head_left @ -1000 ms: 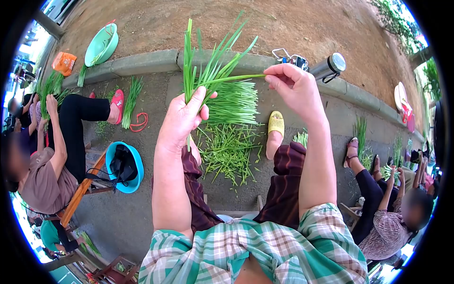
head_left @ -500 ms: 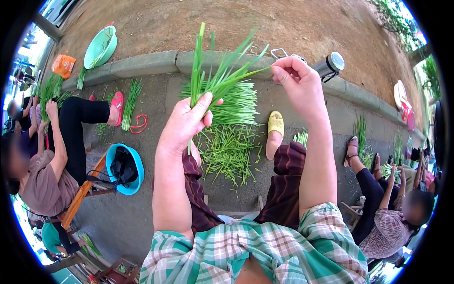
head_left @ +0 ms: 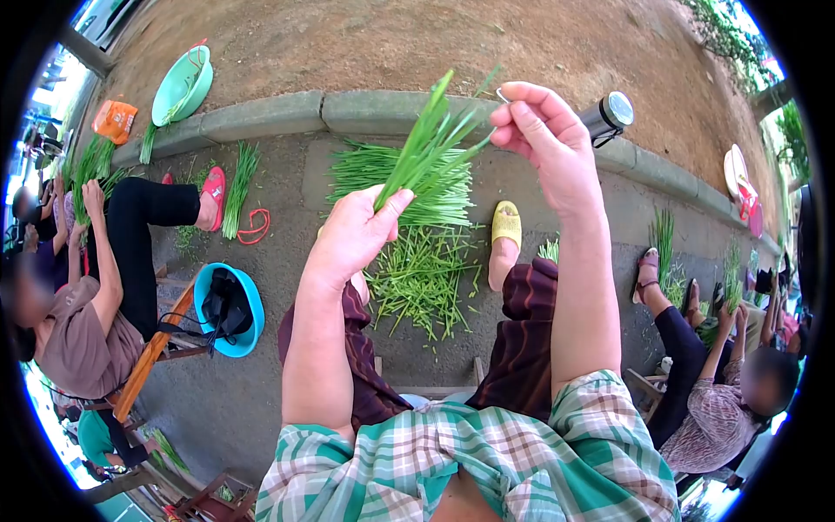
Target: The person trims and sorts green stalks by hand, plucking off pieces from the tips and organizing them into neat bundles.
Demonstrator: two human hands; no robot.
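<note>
My left hand [head_left: 352,233] is closed round the lower part of a bunch of long green chives [head_left: 428,143], whose leaves fan up and to the right. My right hand [head_left: 546,143] is raised beside the leaf tips, thumb and fingers pinched at the end of one leaf. Below the bunch, a neat pile of chives [head_left: 448,196] lies on the pavement. Short cut-looking green pieces [head_left: 422,283] are scattered nearer my feet, left of a yellow slipper [head_left: 506,224].
A stone kerb [head_left: 261,117] crosses ahead, with a metal flask [head_left: 609,115] at it. A blue basin [head_left: 252,300] holding a black bag stands left; a pale green basin [head_left: 198,83] lies farther off. People sit on both sides: one in brown [head_left: 91,335], one in patterned top [head_left: 718,418].
The bunch in my left hand has tilted rightward and lowered, its leaves closer together. My right hand has turned slightly and stays near the leaf tips.
</note>
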